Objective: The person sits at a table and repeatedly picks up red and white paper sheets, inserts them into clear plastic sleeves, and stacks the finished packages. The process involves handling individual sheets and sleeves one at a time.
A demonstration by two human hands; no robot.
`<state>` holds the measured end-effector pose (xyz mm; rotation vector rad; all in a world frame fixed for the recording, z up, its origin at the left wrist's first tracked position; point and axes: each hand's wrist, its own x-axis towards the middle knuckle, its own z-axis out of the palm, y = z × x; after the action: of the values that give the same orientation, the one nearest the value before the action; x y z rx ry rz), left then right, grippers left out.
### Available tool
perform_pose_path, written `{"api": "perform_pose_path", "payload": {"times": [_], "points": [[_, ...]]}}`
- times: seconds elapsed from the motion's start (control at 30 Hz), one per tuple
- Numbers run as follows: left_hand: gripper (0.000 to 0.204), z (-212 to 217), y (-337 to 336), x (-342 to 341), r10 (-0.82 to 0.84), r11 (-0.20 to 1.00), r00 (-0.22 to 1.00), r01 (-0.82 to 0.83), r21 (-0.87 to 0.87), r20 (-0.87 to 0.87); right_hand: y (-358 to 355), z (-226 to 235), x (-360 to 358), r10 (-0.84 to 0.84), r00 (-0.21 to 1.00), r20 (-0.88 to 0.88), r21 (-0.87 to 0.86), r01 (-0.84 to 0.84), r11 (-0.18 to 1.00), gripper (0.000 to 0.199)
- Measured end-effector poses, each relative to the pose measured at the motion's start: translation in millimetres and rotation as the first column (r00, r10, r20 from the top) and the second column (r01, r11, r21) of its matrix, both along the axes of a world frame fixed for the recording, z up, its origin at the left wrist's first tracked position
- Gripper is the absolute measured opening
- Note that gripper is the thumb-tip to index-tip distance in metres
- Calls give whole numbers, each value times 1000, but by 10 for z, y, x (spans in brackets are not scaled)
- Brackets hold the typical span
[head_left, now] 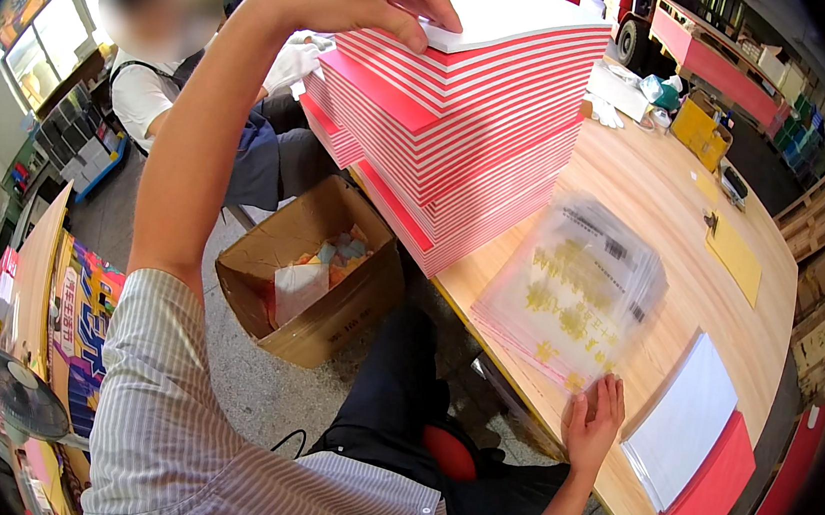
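Red-and-white paper layers make 1 tall stack (499, 151) on the pale wooden table (680, 195); the left hand (374, 0) curls over its top corner, pinching or not I can't tell. The right hand (595, 421), thumb and fingers apart, lies by gold-printed clear plastic sleeves (575, 285).

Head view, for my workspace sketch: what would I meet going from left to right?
Fan, cardboard box, clear plastic bags with yellow print, yellow clipboard.
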<state>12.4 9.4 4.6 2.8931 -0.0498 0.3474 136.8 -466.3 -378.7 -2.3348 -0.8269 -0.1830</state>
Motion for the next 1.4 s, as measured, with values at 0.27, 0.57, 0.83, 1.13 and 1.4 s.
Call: {"api": "perform_pose_path", "payload": {"times": [0.27, 0.57, 0.83, 1.13, 1.4], "points": [[37, -38, -27, -16, 61, 998, 998, -61, -12, 24, 6, 9, -14, -5, 1000, 1, -6, 5, 1000, 44], [35, -30, -32, -13, 71, 996, 997, -70, -46, 19, -6, 6, -2, 1, 1000, 23, -22, 0, 1000, 43], [35, -7, -113, -23, -4, 1000, 999, 3, 20, 36, -9, -2, -15, -8, 1000, 15, -12, 8, 1000, 43], [32, 8, 126, -17, 4, 998, 1000, -5, 57, 12, -12, -27, -10, 3, 1000, 26, -14, -3, 1000, 44], [31, 106, 81, -3, -70, 992, 995, 77, 97, -69, -7, -16, -15, 2, 999, 51, -26, -1, 1000, 42]]}}
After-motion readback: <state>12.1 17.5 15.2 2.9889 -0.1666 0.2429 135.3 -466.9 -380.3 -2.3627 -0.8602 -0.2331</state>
